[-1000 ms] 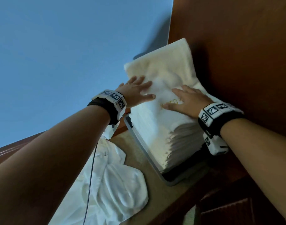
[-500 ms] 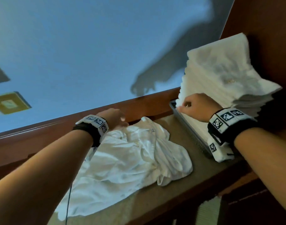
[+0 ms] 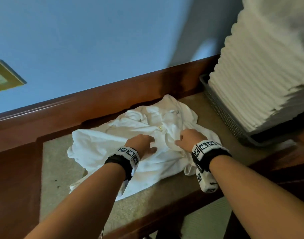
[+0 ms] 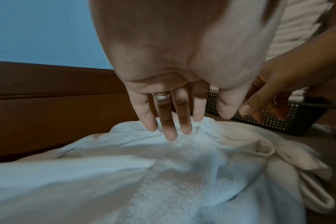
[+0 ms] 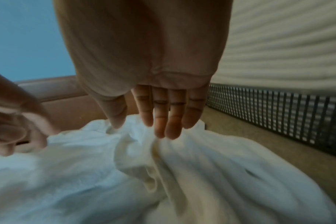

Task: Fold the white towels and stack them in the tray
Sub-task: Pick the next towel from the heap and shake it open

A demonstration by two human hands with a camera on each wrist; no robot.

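Beige counter (image 3: 206, 116), crumpled towel (image 3: 102, 145) under left hand (image 3: 140, 144), right hand (image 3: 187, 138) (both released)

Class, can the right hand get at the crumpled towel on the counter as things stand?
Probably yes. The right hand is already over the crumpled towel, fingers extended down to the cloth, with nothing between. The left hand works beside it, not across it.

Blue wall (image 3: 82, 40) w/ brass plate (image 3: 4, 76) (left); dark wood ledge (image 3: 96, 104); beige counter (image 3: 61, 152)
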